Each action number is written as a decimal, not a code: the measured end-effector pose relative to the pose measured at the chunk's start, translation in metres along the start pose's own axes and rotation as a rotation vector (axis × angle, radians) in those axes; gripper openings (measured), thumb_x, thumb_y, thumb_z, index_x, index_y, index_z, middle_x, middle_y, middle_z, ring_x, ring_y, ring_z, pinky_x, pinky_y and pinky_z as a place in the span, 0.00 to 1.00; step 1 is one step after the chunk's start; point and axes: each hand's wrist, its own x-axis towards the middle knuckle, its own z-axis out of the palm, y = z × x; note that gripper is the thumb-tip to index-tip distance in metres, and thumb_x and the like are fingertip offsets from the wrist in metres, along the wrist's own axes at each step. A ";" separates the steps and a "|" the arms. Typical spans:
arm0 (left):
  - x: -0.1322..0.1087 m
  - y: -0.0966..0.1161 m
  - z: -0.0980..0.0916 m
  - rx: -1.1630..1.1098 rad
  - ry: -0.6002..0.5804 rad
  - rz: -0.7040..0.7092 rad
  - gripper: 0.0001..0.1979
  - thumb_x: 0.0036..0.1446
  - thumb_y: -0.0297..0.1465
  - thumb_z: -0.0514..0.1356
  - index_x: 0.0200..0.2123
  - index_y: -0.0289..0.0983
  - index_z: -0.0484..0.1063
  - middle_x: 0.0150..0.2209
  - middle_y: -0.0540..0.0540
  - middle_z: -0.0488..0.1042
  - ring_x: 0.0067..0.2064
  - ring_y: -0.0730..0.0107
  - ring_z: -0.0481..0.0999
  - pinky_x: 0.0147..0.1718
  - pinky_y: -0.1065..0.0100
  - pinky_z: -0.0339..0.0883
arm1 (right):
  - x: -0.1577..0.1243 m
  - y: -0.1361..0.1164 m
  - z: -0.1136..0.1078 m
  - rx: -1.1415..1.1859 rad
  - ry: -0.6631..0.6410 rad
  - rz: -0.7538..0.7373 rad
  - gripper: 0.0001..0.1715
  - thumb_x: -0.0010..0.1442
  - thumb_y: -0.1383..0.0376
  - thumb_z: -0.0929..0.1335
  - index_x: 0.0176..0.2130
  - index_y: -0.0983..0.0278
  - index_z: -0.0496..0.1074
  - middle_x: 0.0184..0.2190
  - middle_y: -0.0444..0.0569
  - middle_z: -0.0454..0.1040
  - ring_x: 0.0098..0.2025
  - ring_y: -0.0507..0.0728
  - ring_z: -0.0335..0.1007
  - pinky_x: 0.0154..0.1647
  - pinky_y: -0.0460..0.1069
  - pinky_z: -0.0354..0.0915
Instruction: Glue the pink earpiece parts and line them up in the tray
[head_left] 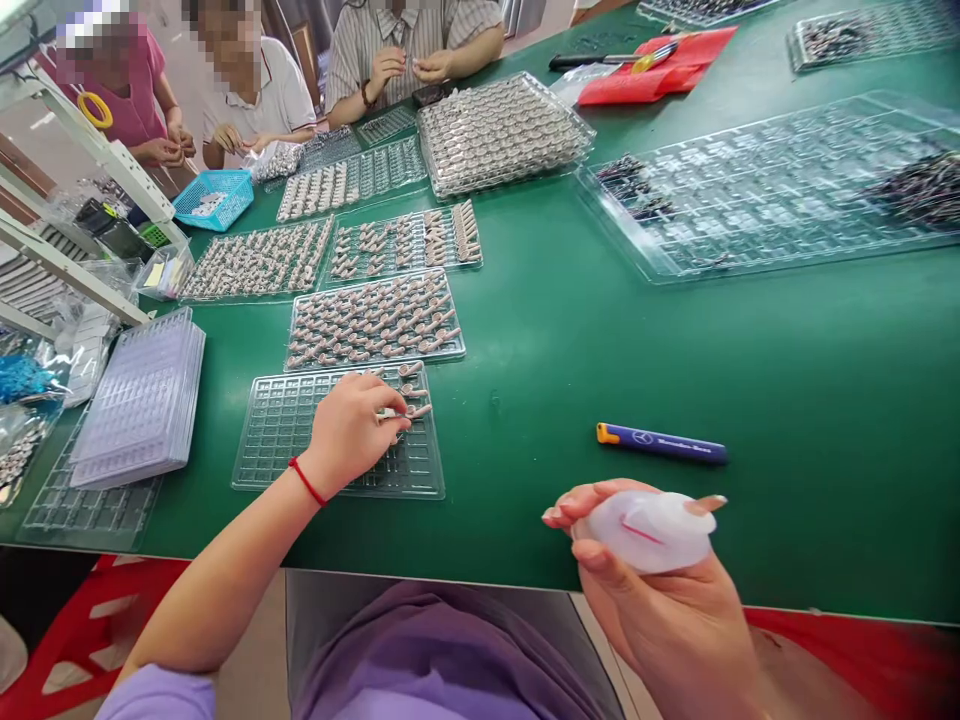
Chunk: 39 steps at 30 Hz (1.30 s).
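Note:
My left hand, a red cord at its wrist, reaches over a clear plastic tray. Thumb and fingertips pinch a small pale earbud-shaped part at the tray's right side, mostly covered by the fingers. A few similar beige parts lie in the cells beside the fingertips; many cells at the left hold nothing. Nearer the table's front edge, my right hand is wrapped around a small translucent white squeeze bottle with a red line on it. Its narrow tip points to the right. Just beyond lies a blue lighter with an orange end.
Trays of beige parts and a tall tray stack stand behind. Empty stacked trays are at left, near a blue basket. A large clear tray holds dark pieces at right. Several co-workers sit across the green table.

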 end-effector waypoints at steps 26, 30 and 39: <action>-0.113 0.050 -0.005 -1.172 -0.074 -0.817 0.18 0.49 0.44 0.70 0.31 0.33 0.80 0.28 0.43 0.81 0.29 0.65 0.81 0.26 0.72 0.74 | -0.031 0.002 0.016 -0.252 -0.206 0.186 0.29 0.50 0.59 0.77 0.50 0.53 0.69 0.36 0.46 0.78 0.34 0.55 0.77 0.34 0.46 0.75; -0.119 0.064 -0.003 -1.247 -0.076 -0.852 0.18 0.48 0.45 0.71 0.30 0.33 0.80 0.26 0.43 0.81 0.28 0.66 0.81 0.27 0.71 0.74 | -0.036 0.000 0.036 -0.216 -0.244 0.239 0.27 0.48 0.58 0.78 0.46 0.54 0.69 0.32 0.43 0.78 0.31 0.54 0.75 0.32 0.46 0.74; -0.128 0.067 0.003 -1.595 -0.178 -0.898 0.26 0.43 0.49 0.72 0.35 0.33 0.78 0.27 0.45 0.79 0.25 0.70 0.79 0.21 0.76 0.70 | -0.043 -0.009 0.042 -0.112 -0.278 0.329 0.24 0.52 0.59 0.76 0.47 0.55 0.68 0.30 0.42 0.75 0.29 0.51 0.72 0.30 0.44 0.70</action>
